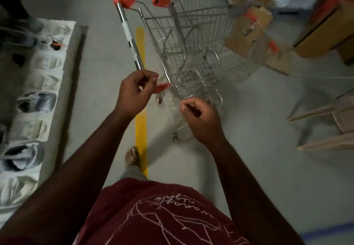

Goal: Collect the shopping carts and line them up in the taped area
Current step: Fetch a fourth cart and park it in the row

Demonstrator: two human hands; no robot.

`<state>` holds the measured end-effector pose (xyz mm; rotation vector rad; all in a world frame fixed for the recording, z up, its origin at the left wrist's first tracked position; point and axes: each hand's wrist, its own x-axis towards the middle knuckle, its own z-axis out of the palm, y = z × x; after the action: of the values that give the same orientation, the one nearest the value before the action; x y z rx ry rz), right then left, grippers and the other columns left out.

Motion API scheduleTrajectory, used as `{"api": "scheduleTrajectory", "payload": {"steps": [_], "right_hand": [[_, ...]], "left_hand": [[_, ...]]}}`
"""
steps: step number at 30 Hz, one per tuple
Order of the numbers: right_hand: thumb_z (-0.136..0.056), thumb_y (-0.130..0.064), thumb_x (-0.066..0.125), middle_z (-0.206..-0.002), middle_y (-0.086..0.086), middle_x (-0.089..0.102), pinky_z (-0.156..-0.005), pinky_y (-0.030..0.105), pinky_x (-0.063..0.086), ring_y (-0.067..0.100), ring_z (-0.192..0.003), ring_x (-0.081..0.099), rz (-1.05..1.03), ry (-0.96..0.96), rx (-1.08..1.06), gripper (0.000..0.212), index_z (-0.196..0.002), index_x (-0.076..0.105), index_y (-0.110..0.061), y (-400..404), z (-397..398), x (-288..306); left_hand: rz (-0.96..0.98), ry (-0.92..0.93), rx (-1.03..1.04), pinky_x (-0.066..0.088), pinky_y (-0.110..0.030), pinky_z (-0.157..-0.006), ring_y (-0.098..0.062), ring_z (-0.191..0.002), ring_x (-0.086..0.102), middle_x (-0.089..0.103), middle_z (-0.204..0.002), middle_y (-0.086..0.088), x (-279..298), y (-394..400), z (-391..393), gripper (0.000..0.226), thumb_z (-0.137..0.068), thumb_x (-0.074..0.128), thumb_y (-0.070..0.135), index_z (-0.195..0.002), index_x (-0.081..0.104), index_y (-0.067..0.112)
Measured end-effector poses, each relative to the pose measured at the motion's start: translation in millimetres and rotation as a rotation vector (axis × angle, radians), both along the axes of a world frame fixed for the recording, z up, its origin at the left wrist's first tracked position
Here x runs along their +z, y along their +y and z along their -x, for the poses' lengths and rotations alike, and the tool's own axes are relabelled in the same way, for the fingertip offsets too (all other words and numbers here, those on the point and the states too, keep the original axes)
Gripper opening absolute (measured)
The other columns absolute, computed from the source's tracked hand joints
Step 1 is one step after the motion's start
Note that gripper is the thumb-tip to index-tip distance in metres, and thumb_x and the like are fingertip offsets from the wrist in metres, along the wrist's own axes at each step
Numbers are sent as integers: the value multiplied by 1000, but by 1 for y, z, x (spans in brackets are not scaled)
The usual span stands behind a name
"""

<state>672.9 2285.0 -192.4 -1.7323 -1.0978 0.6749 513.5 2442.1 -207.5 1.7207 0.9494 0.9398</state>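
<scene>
I see a shopping cart of thin chrome wire in the upper middle of the frame, its grid basket running from top centre down toward my hands. A smooth round metal handle bar with orange plastic end caps slants down the left side of it. My left hand sits at the bar's lower end, fingers curled closed around it. My right hand is at the cart's near wire edge, fist closed; whether it grips a wire I cannot tell through the blur. A flat yellow tape strip runs down the matte grey floor just left of the cart. Brown cardboard boxes lie in the upper right.
</scene>
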Motion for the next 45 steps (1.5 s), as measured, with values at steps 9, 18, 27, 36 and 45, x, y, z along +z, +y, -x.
{"api": "scheduleTrajectory", "payload": {"steps": [9,18,27,36,45], "right_hand": [[-93,-54,62,-123,-3,69,-95,38,53,19,-112,64,326,-372,-3,48,-132,64,-26,131,78,-4],[-95,-57,54,-84,3,67,-79,42,48,32,-95,63,448,-645,-327,39,-89,66,-20,128,112,-31],[-98,-71,41,-71,1,65,-80,41,43,29,-93,66,653,-757,-591,57,-67,56,-25,39,206,-38],[-102,-35,47,-71,15,71,-104,49,37,36,-87,69,953,-840,-978,46,-74,75,-13,-28,342,-46],[-97,-36,54,-48,15,57,-51,30,33,39,-41,57,947,-722,-1161,46,-58,59,-13,33,454,-44]], "left_hand": [[-470,537,-470,17,-65,-119,-28,-155,32,53,-155,4,-43,219,38,35,-101,63,19,-136,64,24],[-594,387,-724,25,-54,-118,-43,-150,32,55,-152,-9,-54,236,39,46,-99,61,44,-135,65,15],[-652,443,-686,16,-57,-122,-21,-154,31,48,-159,-3,-67,207,127,62,-93,58,62,-140,59,22],[-655,233,-937,32,-34,-92,-5,-80,69,77,-87,14,-50,165,205,45,-81,68,73,-92,78,31],[-699,217,-1092,35,-39,-98,-3,-84,66,74,-85,17,-60,160,265,50,-85,61,78,-93,77,32]]}}
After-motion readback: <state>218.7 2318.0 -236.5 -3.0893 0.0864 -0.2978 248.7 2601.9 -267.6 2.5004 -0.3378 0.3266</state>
